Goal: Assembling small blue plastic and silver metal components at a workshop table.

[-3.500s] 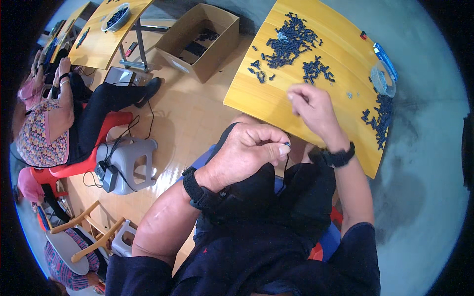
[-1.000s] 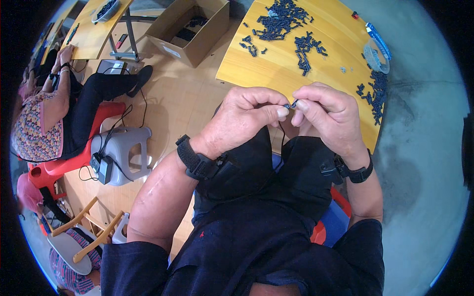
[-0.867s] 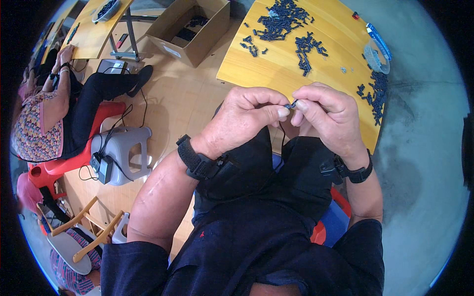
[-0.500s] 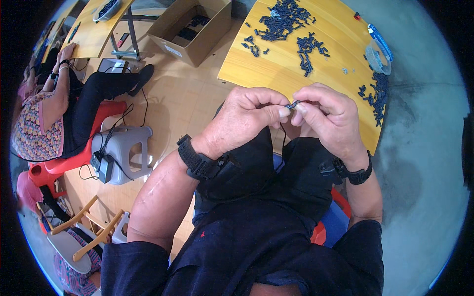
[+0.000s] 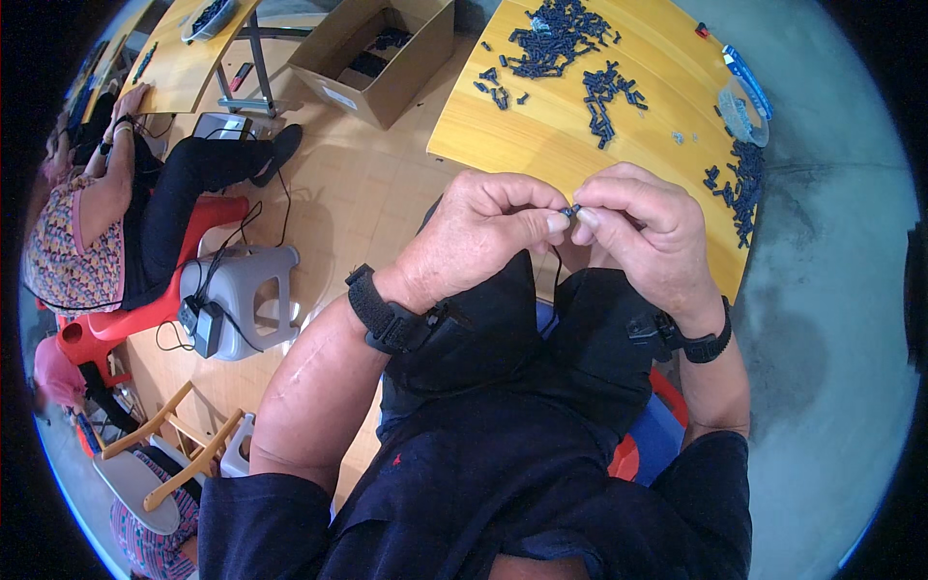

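Note:
Over my lap, at the near edge of the yellow table [image 5: 541,130], my left hand [image 5: 483,227] and my right hand [image 5: 652,222] meet fingertip to fingertip. Both are closed in a pinch on a tiny black piece [image 5: 570,211], mostly covered by the fingers; its exact kind is too small to tell. On the tabletop beyond lies a large heap of short black cylindrical pieces [image 5: 556,43]. A smaller cluster of black pieces [image 5: 601,106] lies nearer to me, and another pile of black pieces [image 5: 744,188] sits along the right edge.
A clear plastic tub [image 5: 737,116] stands at the table's right edge beside a blue-and-white packet [image 5: 744,79]. An open cardboard box [image 5: 367,92] is on the floor to the left. Farther left, a co-worker [image 5: 77,246] sits by a grey stool [image 5: 256,300] with cables.
The fingertips have shifted slightly around the black piece, which now sits a little differently between them. Both hands stay in nearly the same place.

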`<state>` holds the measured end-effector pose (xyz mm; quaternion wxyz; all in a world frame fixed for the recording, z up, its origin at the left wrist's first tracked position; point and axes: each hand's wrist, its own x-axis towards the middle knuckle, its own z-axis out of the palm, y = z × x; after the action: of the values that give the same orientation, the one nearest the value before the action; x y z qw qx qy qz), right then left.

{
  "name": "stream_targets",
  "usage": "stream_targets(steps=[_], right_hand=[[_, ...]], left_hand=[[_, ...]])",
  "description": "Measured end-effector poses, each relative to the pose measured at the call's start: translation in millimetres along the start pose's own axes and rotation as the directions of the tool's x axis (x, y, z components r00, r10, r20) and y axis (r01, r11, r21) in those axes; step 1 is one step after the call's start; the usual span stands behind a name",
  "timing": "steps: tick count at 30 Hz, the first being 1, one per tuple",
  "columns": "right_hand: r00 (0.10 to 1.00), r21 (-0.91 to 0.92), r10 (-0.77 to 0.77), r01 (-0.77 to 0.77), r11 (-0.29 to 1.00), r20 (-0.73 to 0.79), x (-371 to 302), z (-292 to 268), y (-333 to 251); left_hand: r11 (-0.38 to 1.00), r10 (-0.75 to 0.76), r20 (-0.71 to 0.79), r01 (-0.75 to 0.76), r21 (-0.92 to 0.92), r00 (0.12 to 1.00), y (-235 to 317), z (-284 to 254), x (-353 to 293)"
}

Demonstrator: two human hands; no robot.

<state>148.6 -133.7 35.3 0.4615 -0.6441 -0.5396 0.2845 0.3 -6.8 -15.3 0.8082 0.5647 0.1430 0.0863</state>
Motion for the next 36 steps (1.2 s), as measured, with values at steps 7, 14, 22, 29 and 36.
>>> stream_targets(steps=[7, 14, 22, 29, 36], right_hand=[[0.995, -0.086, -0.096, 0.097, 0.992, 0.024, 2.5, -2.3, -0.4], [0.979, -0.142, -0.198, 0.204, 0.969, 0.055, 8.2, -9.8, 2.1], [0.961, -0.155, -0.256, 0.271, 0.95, 0.107, 7.0, -8.9, 5.6], [0.984, -0.059, -0.148, 0.154, 0.986, 0.096, 0.9, -8.7, 8.4], [1.0, 0.12, -0.027, 0.025, 0.992, 0.008, -1.9, -3.9, 6.5]], left_hand=[[1.0, -0.014, 0.008, 0.015, -0.02, 1.0, -1.6, 0.4, 0.6], [0.992, -0.043, 0.026, 0.045, -0.114, 0.999, 4.4, 2.8, 1.4], [0.993, -0.09, 0.02, 0.091, -0.08, 0.996, 2.6, 4.5, 1.4], [0.995, 0.02, 0.003, -0.019, -0.099, 1.0, 0.6, 6.4, 1.3], [0.994, 0.063, -0.007, -0.063, -0.086, 0.998, 2.2, 6.0, 1.8]])
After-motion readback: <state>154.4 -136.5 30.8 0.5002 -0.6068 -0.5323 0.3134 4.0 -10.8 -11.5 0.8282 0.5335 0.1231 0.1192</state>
